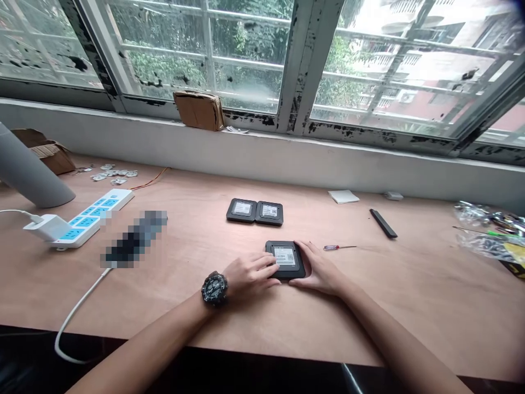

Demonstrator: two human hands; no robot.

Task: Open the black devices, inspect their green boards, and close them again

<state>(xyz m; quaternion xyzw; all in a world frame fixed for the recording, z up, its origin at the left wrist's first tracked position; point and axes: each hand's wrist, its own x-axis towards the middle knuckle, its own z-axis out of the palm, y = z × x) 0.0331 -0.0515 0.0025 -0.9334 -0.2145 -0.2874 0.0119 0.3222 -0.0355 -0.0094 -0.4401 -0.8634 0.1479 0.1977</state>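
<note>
A flat black square case (286, 260) with a white printed label lies on the table in front of me. My left hand (250, 270), with a black watch (214, 288) at the wrist, holds its left side, the fingers lying over the edge. On the opposite side, my right hand (318, 269) grips the case between thumb at the near corner and fingers at the far corner. Two similar black cases (241, 210) with labels lie side by side farther back. A small screwdriver (339, 248) with a red and clear handle lies right of my right hand.
A white power strip (92, 219) with a plugged charger (48, 227) and a blurred-out object (135, 238) on a white cable are at left. A black bar (383, 223), white pad (343, 196) and plastic bags (478, 243) lie right. A cardboard box (199, 111) stands on the windowsill.
</note>
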